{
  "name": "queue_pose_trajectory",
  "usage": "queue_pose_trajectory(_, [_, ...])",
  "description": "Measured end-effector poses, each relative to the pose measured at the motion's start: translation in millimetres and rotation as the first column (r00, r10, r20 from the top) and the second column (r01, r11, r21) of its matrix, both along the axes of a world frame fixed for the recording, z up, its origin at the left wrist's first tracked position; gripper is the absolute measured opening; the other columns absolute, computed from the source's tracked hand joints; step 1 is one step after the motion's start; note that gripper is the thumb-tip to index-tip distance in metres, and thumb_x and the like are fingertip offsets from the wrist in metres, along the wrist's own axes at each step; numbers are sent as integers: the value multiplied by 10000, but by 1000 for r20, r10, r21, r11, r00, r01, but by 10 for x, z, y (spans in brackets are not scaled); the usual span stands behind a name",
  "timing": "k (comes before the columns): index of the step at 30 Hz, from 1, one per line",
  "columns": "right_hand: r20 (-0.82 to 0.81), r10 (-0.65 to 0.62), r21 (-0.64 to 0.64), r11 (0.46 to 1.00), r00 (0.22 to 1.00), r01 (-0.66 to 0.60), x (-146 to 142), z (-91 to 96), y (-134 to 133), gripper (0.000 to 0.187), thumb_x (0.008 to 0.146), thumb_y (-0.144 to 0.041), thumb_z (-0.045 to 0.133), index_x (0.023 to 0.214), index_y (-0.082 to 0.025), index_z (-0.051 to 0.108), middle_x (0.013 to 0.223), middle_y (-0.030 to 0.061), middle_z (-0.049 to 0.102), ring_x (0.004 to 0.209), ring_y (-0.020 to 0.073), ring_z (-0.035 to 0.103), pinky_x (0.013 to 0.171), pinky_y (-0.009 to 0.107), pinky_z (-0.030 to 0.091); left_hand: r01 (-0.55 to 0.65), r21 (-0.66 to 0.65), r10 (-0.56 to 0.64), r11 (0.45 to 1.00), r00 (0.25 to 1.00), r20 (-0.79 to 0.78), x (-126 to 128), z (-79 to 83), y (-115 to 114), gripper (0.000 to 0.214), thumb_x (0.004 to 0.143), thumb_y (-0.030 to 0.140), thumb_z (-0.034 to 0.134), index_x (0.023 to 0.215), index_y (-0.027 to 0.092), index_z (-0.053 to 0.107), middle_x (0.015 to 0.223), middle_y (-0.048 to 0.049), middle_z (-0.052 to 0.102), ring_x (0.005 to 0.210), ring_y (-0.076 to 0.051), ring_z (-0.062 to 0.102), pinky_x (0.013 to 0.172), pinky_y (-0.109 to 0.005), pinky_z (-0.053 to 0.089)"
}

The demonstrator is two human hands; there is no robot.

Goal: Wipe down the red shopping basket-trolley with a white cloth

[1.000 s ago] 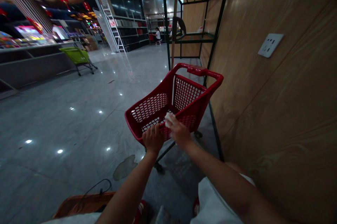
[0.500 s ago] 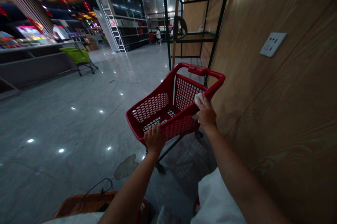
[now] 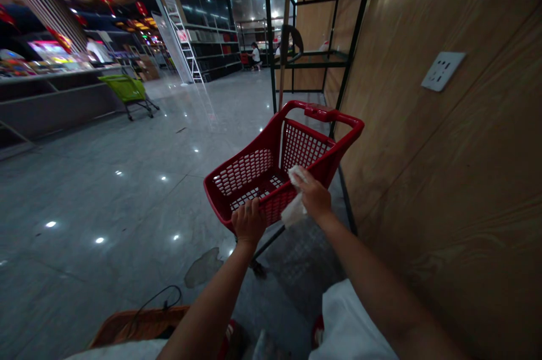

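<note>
A red plastic shopping cart (image 3: 241, 163) with perforated sides stands before me, its handle toward the wooden wall. My left hand (image 3: 249, 222) grips the near rim close to the low end, fingers curled over the edge. Farther up the same rim is my right hand (image 3: 315, 195), closed on a white cloth (image 3: 294, 210). Part of the cloth lies over the rim and part hangs down outside the basket. The fingertips of my right hand are partly hidden by the cloth.
The wooden wall (image 3: 423, 179) with a socket runs along the right. Behind the cart stands a dark metal rack (image 3: 311, 65). A green cart (image 3: 127, 89) is at a counter on the left. A brown wicker basket (image 3: 114, 326) with a black cable lies at lower left.
My right hand has slid the cloth along the near rim, away from the handle and toward my left hand. My left hand and the cart have stayed in place.
</note>
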State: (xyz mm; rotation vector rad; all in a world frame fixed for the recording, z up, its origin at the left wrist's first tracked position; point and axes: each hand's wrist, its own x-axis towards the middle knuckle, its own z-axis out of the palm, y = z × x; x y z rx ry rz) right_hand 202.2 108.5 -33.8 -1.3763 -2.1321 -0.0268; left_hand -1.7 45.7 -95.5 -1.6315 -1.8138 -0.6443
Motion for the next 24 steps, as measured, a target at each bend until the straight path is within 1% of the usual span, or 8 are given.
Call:
queue_pose_trajectory(3, [-111,-242,15,969,964,245,319,50,274,643,800,-14,456,1360,-325,498,1514,-23,347,1169,220,566,928,307,504,1,6,0,1000,1000,-6,22,8,-4,271,800,264,533,1044,195,627,912,-71,678,795,-229,542,738,-375,296])
queue_pose_trajectory(6, [-178,-247,41,965,953,258,320,18,329,664,782,-17,462,1394,-276,461,1532,15,309,1231,241,520,949,332,496,0,-7,0,1000,1000,20,35,7,-9,287,805,266,529,1067,190,621,914,-74,678,808,-230,545,744,-376,296])
queue_pose_trajectory(10, [-102,50,61,997,993,-44,-141,-131,20,631,782,27,428,1377,-174,483,1503,71,365,1341,211,396,1056,322,415,10,-2,-10,1000,999,31,22,-2,-5,287,810,283,530,1065,191,623,929,-84,676,814,-231,545,744,-374,296])
queue_pose_trajectory(13, [-6,305,30,952,952,-304,-522,-237,-333,617,803,-2,449,1392,-183,464,1516,66,339,1313,203,434,1053,308,419,15,-7,-15,1000,999,40,-3,-5,-3,258,820,305,529,1028,195,634,923,-89,673,788,-226,538,726,-369,293])
queue_pose_trajectory(16, [57,407,-17,913,912,-407,-659,-252,-513,634,823,-44,469,1430,-220,409,1539,51,283,1219,196,528,1003,300,465,22,-19,-21,1000,999,40,-21,-4,-6,229,829,309,523,988,192,640,922,-92,672,778,-222,535,715,-364,290])
queue_pose_trajectory(20, [42,262,-29,965,964,-261,-350,-123,-276,655,820,-28,454,1401,-330,440,1508,-22,355,1139,179,583,963,301,497,12,-9,-11,1000,1000,29,-14,-7,-4,285,825,332,528,1053,194,628,923,-92,672,785,-231,534,720,-370,292])
queue_pose_trajectory(22, [-44,75,-18,997,996,-76,-76,-34,-44,651,809,-14,438,1373,-336,478,1497,-27,376,1153,189,577,949,304,509,15,-15,-14,1000,999,35,-5,-12,-3,295,816,297,525,1073,190,623,954,-97,670,812,-234,540,736,-374,298])
queue_pose_trajectory(24, [-140,-126,-21,992,982,124,169,37,164,647,791,-4,432,1354,-314,509,1505,-13,363,1182,212,560,933,314,521,16,-27,-15,999,999,46,3,-16,-4,297,811,276,523,1078,189,622,973,-98,668,832,-234,544,750,-377,303])
